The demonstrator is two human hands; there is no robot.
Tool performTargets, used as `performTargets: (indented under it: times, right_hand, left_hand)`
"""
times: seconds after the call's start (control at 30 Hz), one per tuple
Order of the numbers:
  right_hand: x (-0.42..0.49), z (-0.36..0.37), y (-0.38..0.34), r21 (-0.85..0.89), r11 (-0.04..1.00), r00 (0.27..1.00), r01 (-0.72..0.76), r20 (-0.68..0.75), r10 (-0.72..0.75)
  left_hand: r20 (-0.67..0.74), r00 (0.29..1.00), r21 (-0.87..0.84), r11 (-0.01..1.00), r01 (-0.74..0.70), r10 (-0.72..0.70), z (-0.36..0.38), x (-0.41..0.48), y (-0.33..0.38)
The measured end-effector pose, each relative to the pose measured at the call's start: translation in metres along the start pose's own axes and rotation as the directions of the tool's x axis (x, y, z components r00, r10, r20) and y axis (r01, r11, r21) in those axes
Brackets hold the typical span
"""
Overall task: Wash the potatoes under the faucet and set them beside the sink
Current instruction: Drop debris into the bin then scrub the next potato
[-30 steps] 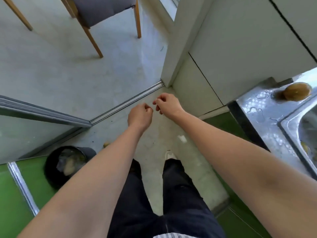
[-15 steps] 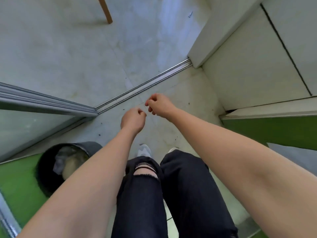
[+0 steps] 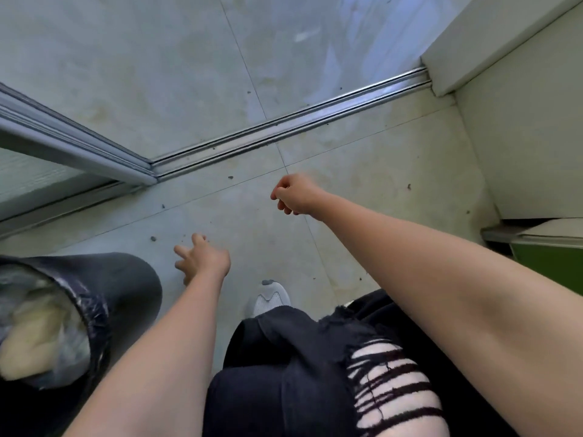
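Observation:
No potato, sink or faucet shows in the head view, which looks straight down at the floor. My left hand (image 3: 202, 260) is low over the tiles just right of a dark bin, fingers spread and holding nothing. My right hand (image 3: 296, 195) hangs higher and further right, its fingers curled in loosely with nothing visible in them. Whatever lies on the floor under my left palm is hidden.
A dark waste bin (image 3: 126, 288) lined with a plastic bag stands at the lower left. A metal sliding-door track (image 3: 284, 127) crosses the floor. White cabinet fronts (image 3: 520, 137) and a green panel (image 3: 549, 263) stand on the right. My knees and a grey shoe (image 3: 271, 296) are below.
The view has tipped down and left, so the counter with the potato and sink left the frame. My left hand opened and dropped toward the floor beside the bin; the hands moved apart.

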State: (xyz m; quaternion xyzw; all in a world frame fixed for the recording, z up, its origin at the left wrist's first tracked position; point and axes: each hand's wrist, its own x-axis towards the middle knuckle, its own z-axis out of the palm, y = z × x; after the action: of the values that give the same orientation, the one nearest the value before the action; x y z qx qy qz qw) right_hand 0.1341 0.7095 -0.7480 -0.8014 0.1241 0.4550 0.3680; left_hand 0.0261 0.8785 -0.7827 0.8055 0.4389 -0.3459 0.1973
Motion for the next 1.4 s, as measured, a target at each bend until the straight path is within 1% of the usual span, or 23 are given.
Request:
performTargets:
  times: [0.1,0.2,0.27,0.33,0.43,0.5,0.67,0.8,0.87,0.93,1.0,1.1,1.17,1.23,1.3,1.33,1.4]
  right_hand:
    - [0.024,0.008,0.008,-0.047,0.999,1.000,0.003,0.015,-0.003]
    - [0.040,0.009,0.013,-0.056,0.998,1.000,0.005,0.018,-0.004]
    - [0.046,0.009,0.017,-0.061,0.998,1.000,-0.001,0.018,0.002]
    - [0.048,0.007,0.020,-0.059,0.998,1.000,-0.013,0.026,0.014]
    - [0.036,0.001,0.018,-0.029,0.999,0.998,-0.041,0.040,0.042]
    - [0.015,-0.008,0.011,0.000,0.999,0.998,-0.050,0.049,0.050]
    - [-0.069,-0.050,-0.018,0.106,0.992,0.998,-0.065,0.028,0.062]
    - [-0.159,-0.101,-0.049,0.289,0.956,0.997,-0.049,-0.036,0.062]
    - [-0.209,-0.132,-0.064,0.392,0.919,0.999,-0.046,-0.007,0.053]
    - [-0.259,-0.162,-0.075,0.451,0.892,0.999,-0.042,0.030,0.032]
    - [-0.307,-0.191,-0.085,0.510,0.860,1.000,-0.025,0.008,0.024]
    - [-0.380,-0.233,-0.092,0.653,0.757,0.994,0.025,-0.096,0.051]
    - [-0.429,-0.260,-0.092,0.700,0.712,0.985,0.065,-0.160,0.067]
    - [-0.475,-0.284,-0.089,0.709,0.699,0.965,0.094,-0.237,0.110]
    - [-0.519,-0.304,-0.085,0.716,0.687,0.931,0.122,-0.322,0.171]
    - [-0.540,-0.313,-0.082,0.722,0.677,0.911,0.143,-0.364,0.196]
    - [-0.579,-0.327,-0.076,0.735,0.647,0.861,0.201,-0.448,0.241]
  left_hand:
    - [0.010,0.998,-0.035,0.998,0.055,-0.054,0.024,0.027,-0.010]
    - [-0.016,0.996,-0.043,0.995,0.086,-0.087,0.041,0.044,-0.017]
    - [-0.050,0.995,-0.042,0.995,0.086,-0.088,0.046,0.049,-0.020]
    - [-0.052,0.996,-0.031,0.997,0.066,-0.068,0.046,0.048,-0.018]
    - [-0.033,0.999,-0.025,0.999,-0.035,0.034,0.031,0.030,-0.001]
    - [-0.018,0.995,-0.054,0.994,-0.099,0.099,0.012,0.005,0.019]
    - [0.035,0.962,-0.115,0.957,-0.265,0.270,-0.056,-0.091,0.074]
    - [0.055,0.905,-0.163,0.898,-0.409,0.422,-0.115,-0.191,0.114]
    - [0.065,0.866,-0.173,0.860,-0.480,0.496,-0.146,-0.244,0.133]
    - [0.083,0.816,-0.193,0.813,-0.550,0.572,-0.175,-0.298,0.151]
    - [0.122,0.768,-0.223,0.771,-0.597,0.629,-0.203,-0.352,0.168]
    - [0.202,0.681,-0.269,0.709,-0.652,0.704,-0.239,-0.421,0.186]
    - [0.274,0.616,-0.302,0.674,-0.675,0.739,-0.260,-0.466,0.197]
    - [0.339,0.582,-0.351,0.673,-0.651,0.740,-0.277,-0.510,0.210]
    - [0.423,0.590,-0.381,0.726,-0.573,0.688,-0.290,-0.554,0.223]
    - [0.466,0.577,-0.361,0.740,-0.568,0.671,-0.293,-0.576,0.230]
    - [0.531,0.510,-0.294,0.711,-0.638,0.677,-0.293,-0.616,0.241]
